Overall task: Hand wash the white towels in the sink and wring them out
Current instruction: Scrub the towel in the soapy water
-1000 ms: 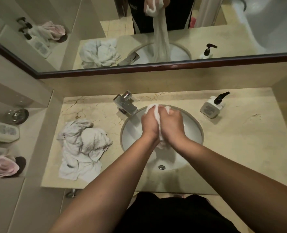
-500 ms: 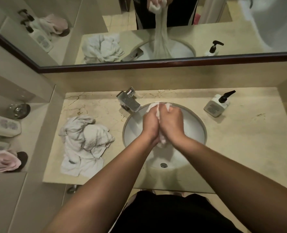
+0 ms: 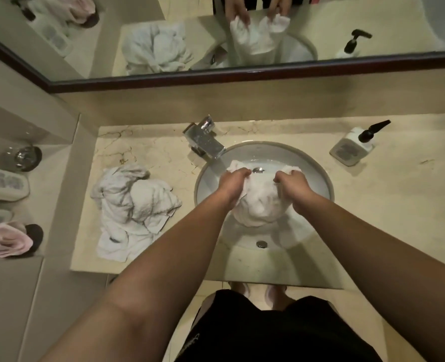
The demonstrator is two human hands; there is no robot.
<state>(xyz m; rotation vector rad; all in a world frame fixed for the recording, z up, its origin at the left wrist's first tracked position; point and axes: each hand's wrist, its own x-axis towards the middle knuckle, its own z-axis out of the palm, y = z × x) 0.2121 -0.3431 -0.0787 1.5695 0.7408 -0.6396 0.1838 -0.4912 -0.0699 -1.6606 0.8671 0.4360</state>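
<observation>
A white towel (image 3: 259,202) hangs spread between my two hands over the round white sink (image 3: 318,176). My left hand (image 3: 233,182) grips its left upper corner, and my right hand (image 3: 294,186) grips the right upper corner. The towel's lower part sags into the basin above the drain (image 3: 261,244). A heap of crumpled white towels (image 3: 134,205) lies on the marble counter left of the sink.
The chrome tap (image 3: 205,139) stands at the sink's back left. A white pump bottle (image 3: 354,146) sits at the counter's back right. On the left ledge are a glass (image 3: 24,155), bottles (image 3: 3,182) and a pink cloth (image 3: 6,242). A mirror (image 3: 242,35) spans the wall.
My hands were pressed together round the bunched towel; they have moved apart and the towel now hangs spread open between them, lower in the sink.
</observation>
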